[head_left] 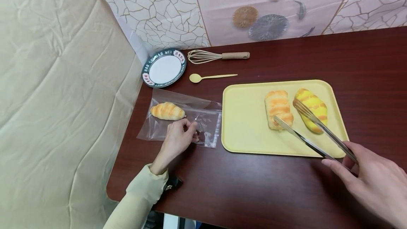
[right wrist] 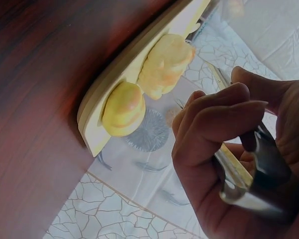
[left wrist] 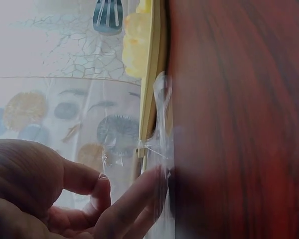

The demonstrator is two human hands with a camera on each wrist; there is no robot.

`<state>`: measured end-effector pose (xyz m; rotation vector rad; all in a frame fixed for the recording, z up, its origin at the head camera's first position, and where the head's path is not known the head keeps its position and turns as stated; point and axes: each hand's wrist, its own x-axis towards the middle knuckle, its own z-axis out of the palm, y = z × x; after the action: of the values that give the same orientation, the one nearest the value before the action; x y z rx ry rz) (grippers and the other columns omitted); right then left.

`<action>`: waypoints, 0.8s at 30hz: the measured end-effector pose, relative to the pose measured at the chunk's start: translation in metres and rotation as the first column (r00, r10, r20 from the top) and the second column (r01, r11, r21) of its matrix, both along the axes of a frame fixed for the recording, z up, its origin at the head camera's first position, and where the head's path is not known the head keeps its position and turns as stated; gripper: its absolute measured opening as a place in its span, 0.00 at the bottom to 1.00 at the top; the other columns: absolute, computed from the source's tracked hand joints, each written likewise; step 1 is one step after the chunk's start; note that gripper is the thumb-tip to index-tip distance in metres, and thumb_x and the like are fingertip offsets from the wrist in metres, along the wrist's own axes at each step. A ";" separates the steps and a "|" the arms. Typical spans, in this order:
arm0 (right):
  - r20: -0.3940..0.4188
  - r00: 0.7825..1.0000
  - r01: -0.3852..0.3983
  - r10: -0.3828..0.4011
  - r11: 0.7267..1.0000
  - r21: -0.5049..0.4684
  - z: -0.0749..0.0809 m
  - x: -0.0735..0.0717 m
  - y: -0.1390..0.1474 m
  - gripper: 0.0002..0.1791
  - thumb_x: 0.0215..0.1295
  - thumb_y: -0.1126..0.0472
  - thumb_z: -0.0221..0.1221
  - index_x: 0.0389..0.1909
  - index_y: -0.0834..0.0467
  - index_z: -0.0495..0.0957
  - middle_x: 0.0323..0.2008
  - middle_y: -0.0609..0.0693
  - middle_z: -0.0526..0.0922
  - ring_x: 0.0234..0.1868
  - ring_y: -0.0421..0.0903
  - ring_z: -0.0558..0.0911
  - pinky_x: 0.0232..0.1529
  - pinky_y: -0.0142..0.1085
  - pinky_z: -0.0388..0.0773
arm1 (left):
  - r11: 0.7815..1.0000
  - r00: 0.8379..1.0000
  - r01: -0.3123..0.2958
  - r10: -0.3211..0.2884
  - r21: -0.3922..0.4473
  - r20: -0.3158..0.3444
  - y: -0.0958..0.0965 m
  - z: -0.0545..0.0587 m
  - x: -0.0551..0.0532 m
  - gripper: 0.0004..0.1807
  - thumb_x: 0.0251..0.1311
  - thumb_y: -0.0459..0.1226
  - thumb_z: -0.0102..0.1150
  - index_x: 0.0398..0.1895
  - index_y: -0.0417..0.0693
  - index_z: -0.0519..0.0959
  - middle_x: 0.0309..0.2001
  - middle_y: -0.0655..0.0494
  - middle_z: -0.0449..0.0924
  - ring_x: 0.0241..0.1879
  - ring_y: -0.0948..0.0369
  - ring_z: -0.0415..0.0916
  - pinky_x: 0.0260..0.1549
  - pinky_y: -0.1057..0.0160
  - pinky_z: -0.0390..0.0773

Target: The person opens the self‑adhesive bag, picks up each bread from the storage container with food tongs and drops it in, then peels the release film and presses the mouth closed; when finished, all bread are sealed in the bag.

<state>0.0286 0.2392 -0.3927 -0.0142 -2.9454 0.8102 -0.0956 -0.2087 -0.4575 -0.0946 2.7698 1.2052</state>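
Note:
My left hand (head_left: pixel 179 135) is over the clear plastic bag (head_left: pixel 210 123), its thumb and index finger pinching the film while other fingertips touch the bag in the left wrist view. A croissant-shaped bread (head_left: pixel 167 111) lies within the bag's outline, toward its left end. My right hand (head_left: pixel 375 176) grips metal tongs (head_left: pixel 318 126) with the arms spread. One tong tip overlaps the rectangular striped bread (head_left: pixel 277 103); the other overlaps the left edge of the yellow striped bread (head_left: pixel 313 103). Both breads sit on the yellow tray (head_left: pixel 245 123).
Behind the bag stands a green-rimmed plate (head_left: pixel 165 68). A whisk (head_left: pixel 219 56) and a yellow spoon (head_left: pixel 211 77) lie to its right. A cream cloth (head_left: pixel 63 98) hangs along the table's left side, and a patterned sheet (head_left: pixel 245 10) covers the back.

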 end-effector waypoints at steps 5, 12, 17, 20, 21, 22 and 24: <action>0.001 1.000 0.008 -0.008 1.000 0.005 0.002 0.006 -0.001 0.18 0.71 0.46 0.71 0.35 0.52 0.74 0.20 0.39 0.69 0.19 0.27 0.59 0.24 0.33 0.53 | 0.999 0.998 -0.005 0.003 -0.033 -0.071 0.017 0.037 0.011 0.18 0.74 0.42 0.64 0.22 0.51 0.81 0.18 0.57 0.86 0.16 0.66 0.85 0.22 0.65 0.84; 0.023 1.000 0.014 -0.014 1.000 0.005 -0.008 0.016 0.001 0.17 0.70 0.47 0.72 0.37 0.52 0.76 0.20 0.36 0.67 0.20 0.27 0.60 0.24 0.33 0.53 | 0.999 0.996 0.017 -0.015 0.030 -0.088 0.031 0.065 0.010 0.17 0.74 0.39 0.63 0.23 0.46 0.80 0.18 0.50 0.85 0.14 0.62 0.83 0.19 0.61 0.85; 0.095 0.995 0.016 -0.019 1.000 0.026 -0.014 0.022 0.005 0.18 0.71 0.44 0.71 0.41 0.51 0.76 0.22 0.40 0.69 0.22 0.27 0.62 0.27 0.33 0.55 | 0.999 0.997 0.041 -0.040 0.023 -0.067 0.036 0.067 0.008 0.17 0.75 0.39 0.62 0.24 0.45 0.82 0.19 0.50 0.86 0.14 0.63 0.84 0.21 0.62 0.86; 0.152 0.988 0.004 -0.008 1.000 0.027 -0.017 0.024 0.006 0.19 0.72 0.42 0.70 0.43 0.51 0.76 0.25 0.43 0.72 0.23 0.29 0.63 0.28 0.33 0.56 | 0.999 0.996 0.041 -0.042 -0.012 -0.076 0.035 0.068 0.006 0.17 0.74 0.40 0.63 0.24 0.46 0.82 0.18 0.51 0.84 0.13 0.62 0.83 0.21 0.62 0.85; 0.171 0.985 -0.001 -0.004 1.000 0.027 -0.017 0.024 0.005 0.19 0.72 0.42 0.69 0.44 0.51 0.75 0.26 0.43 0.72 0.24 0.31 0.64 0.28 0.33 0.56 | 0.999 0.996 0.040 -0.042 -0.024 -0.084 0.035 0.069 0.006 0.17 0.74 0.41 0.64 0.24 0.46 0.82 0.17 0.52 0.84 0.13 0.62 0.83 0.20 0.62 0.84; 0.186 0.983 -0.004 -0.001 1.000 0.027 -0.017 0.023 0.004 0.20 0.73 0.41 0.69 0.44 0.52 0.75 0.26 0.43 0.73 0.25 0.34 0.66 0.28 0.33 0.57 | 0.998 0.995 0.038 -0.041 -0.041 -0.094 0.034 0.069 0.005 0.17 0.74 0.41 0.64 0.23 0.47 0.82 0.17 0.52 0.83 0.13 0.62 0.82 0.20 0.62 0.84; 0.202 0.979 -0.012 0.006 0.999 0.030 -0.017 0.022 0.002 0.21 0.73 0.40 0.68 0.44 0.53 0.75 0.26 0.44 0.73 0.25 0.38 0.68 0.28 0.35 0.58 | 0.997 0.993 0.033 -0.040 -0.064 -0.110 0.032 0.071 0.005 0.17 0.73 0.41 0.65 0.23 0.48 0.82 0.16 0.54 0.83 0.12 0.62 0.82 0.20 0.62 0.83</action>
<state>0.0504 0.2410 -0.4100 -0.0860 -3.1493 0.8087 -0.0908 -0.1763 -0.3866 0.0182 2.8921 1.1493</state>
